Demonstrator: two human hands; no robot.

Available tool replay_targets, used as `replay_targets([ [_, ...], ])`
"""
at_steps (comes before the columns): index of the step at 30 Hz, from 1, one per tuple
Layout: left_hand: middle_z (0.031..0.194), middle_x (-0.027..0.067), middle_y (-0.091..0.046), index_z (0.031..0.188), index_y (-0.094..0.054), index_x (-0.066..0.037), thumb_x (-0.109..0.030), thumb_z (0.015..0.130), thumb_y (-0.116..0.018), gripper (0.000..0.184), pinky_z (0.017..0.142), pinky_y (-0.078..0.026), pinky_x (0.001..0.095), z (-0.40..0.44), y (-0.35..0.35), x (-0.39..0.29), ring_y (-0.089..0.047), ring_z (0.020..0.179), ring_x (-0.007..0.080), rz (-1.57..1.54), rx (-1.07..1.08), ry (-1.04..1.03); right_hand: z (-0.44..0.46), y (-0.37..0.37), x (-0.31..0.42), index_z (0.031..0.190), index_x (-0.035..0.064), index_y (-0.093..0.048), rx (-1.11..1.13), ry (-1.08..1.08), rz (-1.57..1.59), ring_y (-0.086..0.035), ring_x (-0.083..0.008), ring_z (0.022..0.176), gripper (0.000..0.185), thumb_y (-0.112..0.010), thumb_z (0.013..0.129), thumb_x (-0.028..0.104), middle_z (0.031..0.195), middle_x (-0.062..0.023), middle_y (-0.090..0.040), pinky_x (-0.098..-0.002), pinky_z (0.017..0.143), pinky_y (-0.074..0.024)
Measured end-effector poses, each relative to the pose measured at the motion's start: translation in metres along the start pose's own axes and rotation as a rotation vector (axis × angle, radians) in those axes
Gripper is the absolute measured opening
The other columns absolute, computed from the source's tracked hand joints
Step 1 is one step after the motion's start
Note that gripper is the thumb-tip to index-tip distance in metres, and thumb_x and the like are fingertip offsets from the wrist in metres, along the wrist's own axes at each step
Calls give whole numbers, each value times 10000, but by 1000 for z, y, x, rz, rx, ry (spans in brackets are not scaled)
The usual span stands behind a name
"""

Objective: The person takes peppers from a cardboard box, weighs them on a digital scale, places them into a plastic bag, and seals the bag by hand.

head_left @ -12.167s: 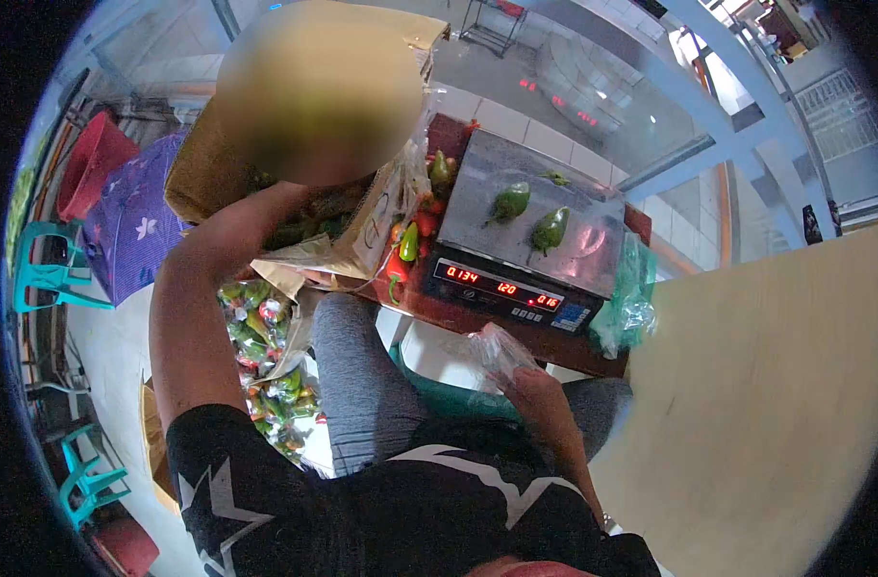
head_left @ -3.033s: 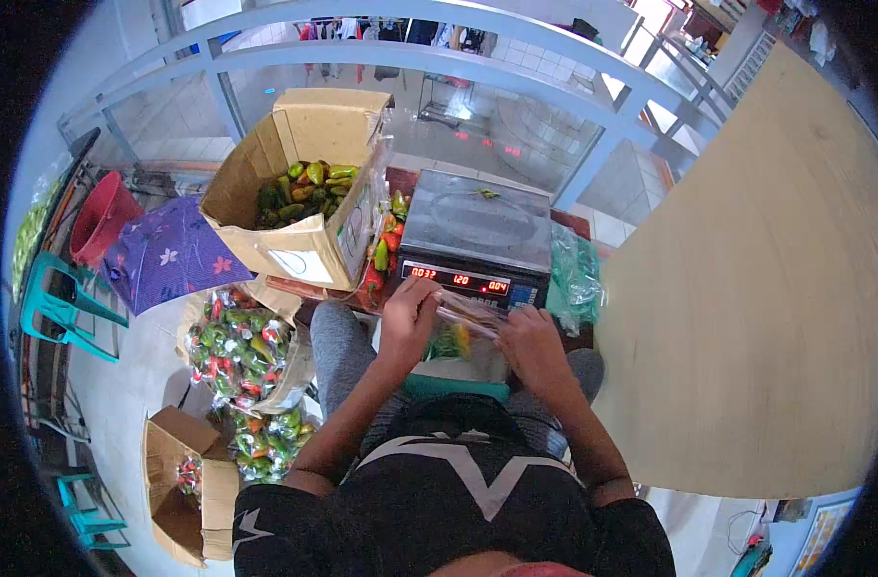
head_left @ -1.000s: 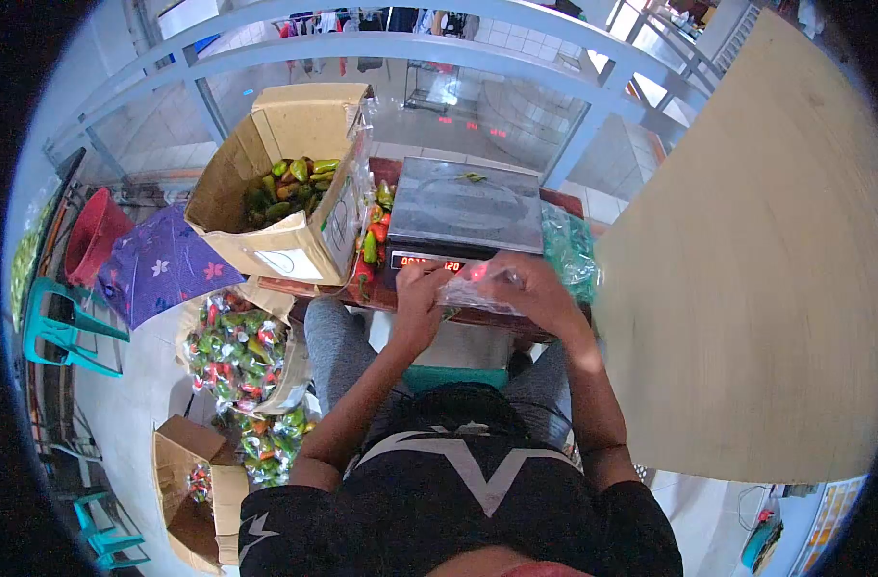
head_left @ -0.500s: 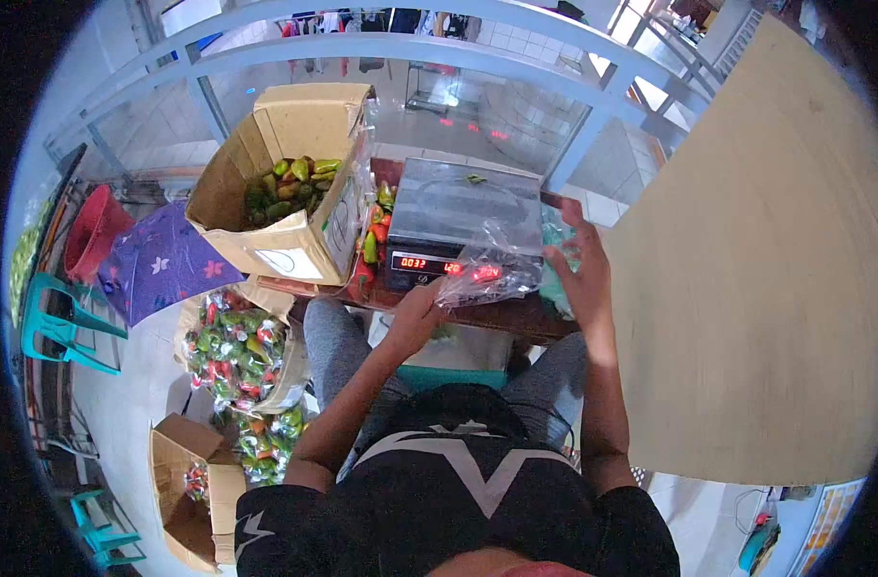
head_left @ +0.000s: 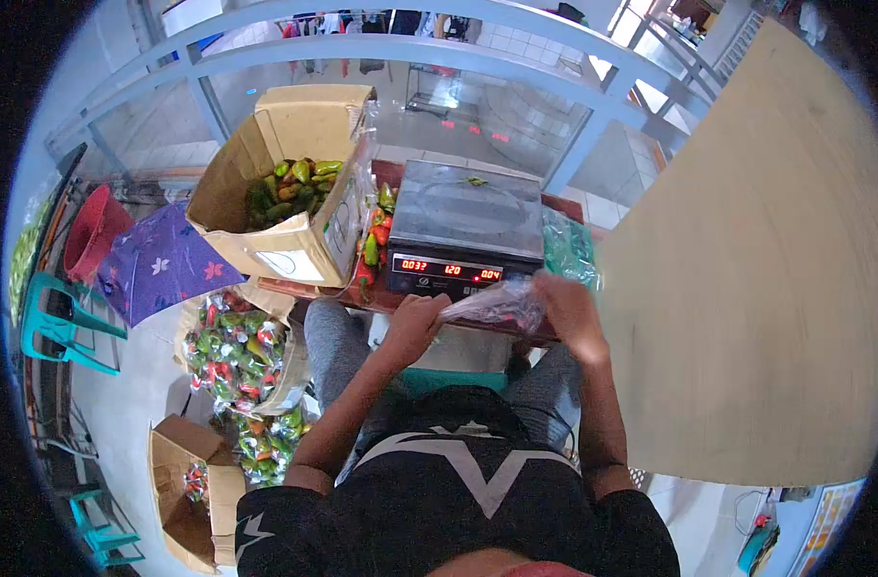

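A clear plastic bag (head_left: pixel 497 305) stretches between my two hands, in front of the digital scale (head_left: pixel 468 207). My left hand (head_left: pixel 416 325) is closed on the bag's left end. At its right end, my right hand (head_left: pixel 566 310) has its fingers closed on the plastic, slightly blurred. The scale display (head_left: pixel 447 268) glows red, and a small green scrap (head_left: pixel 476 181) lies on its plate. Red and green peppers (head_left: pixel 372 248) lie just left of the scale. The cardboard box (head_left: pixel 285 248) beyond them holds many green peppers (head_left: pixel 304 176).
Green plastic bags (head_left: pixel 569 252) lie at the table's right side. A large wooden board (head_left: pixel 747 288) stands to the right. Bagged peppers (head_left: pixel 235 351) and an open carton (head_left: pixel 225 500) are at the lower left, near a purple cloth (head_left: pixel 165 260) and teal chairs (head_left: pixel 62 313).
My right hand was open and apart from the bag; it has come down and closed on it. The bag is now lower, pulled out lengthwise off the scale's front.
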State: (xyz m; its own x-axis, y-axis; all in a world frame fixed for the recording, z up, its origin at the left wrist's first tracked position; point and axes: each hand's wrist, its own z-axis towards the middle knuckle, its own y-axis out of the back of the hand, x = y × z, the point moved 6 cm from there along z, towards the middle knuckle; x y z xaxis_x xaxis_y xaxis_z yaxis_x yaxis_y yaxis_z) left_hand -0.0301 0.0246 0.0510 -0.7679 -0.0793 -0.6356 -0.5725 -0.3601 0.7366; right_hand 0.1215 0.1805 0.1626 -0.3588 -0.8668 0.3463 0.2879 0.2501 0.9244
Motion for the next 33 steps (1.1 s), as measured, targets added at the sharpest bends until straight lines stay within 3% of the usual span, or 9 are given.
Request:
replay_targets([
  [4,818,148,-590,974,-536,-69,-75,806,-546,169,813,-408,445,3,-15,1,-565,866,351,90,-30,23,1,47,22,1062,56,-576,-298,-78,-114,-539,-356,1079,246,-570,833,147,1053,-170,-590,-457,906,-423],
  [8,856,153,-594,1031,-560,-67,-37,744,-554,288,831,-406,439,6,-14,-16,-563,894,344,98,-75,-59,8,6,101,1265,50,-496,-196,446,-165,-435,-395,1207,456,-560,819,118,1191,-188,-524,-517,1072,-272],
  [11,868,142,-603,1033,-570,-65,-52,750,-561,283,852,-394,428,1,-13,-18,-570,896,325,71,-119,-99,5,-65,83,1236,73,-498,-77,458,-305,-497,-388,1169,416,-547,826,126,1166,-188,-558,-507,1008,-372],
  [14,881,123,-610,1014,-576,-66,-88,768,-581,247,858,-387,419,-1,-4,-15,-575,902,304,49,-62,-86,5,-96,34,1107,77,-537,206,82,0,-601,-370,1037,280,-540,833,135,1031,-181,-630,-485,866,-479],
  [17,879,97,-608,980,-587,-75,-127,758,-617,230,852,-386,412,-5,-8,-14,-562,919,290,33,27,-74,-4,-77,28,974,71,-543,222,95,19,-653,-358,866,150,-532,834,123,867,-167,-657,-473,734,-513],
  [23,910,67,-588,918,-613,-93,-161,732,-671,207,821,-408,396,-4,-5,-11,-519,950,270,199,-82,-126,-17,-61,37,915,60,-555,331,85,50,-641,-370,835,122,-525,836,148,815,-187,-641,-479,717,-501],
  [27,922,79,-564,918,-613,-60,-113,732,-688,208,767,-441,402,-6,29,-26,-543,901,276,84,-201,-159,-22,-32,39,930,36,-556,233,122,67,-628,-361,847,150,-508,888,172,856,-174,-626,-473,726,-484],
  [29,891,88,-551,925,-600,-34,-99,740,-695,217,724,-453,389,-4,37,-33,-548,831,292,-151,-138,-109,-19,-19,32,976,23,-569,205,94,18,-620,-363,878,179,-525,886,172,906,-189,-624,-460,750,-482],
  [33,827,74,-530,934,-575,2,-107,774,-705,234,645,-448,324,11,48,-61,-556,713,242,-258,-3,-200,-8,9,12,1062,9,-571,-195,213,146,-606,-368,893,235,-539,882,157,956,-209,-611,-417,765,-487],
])
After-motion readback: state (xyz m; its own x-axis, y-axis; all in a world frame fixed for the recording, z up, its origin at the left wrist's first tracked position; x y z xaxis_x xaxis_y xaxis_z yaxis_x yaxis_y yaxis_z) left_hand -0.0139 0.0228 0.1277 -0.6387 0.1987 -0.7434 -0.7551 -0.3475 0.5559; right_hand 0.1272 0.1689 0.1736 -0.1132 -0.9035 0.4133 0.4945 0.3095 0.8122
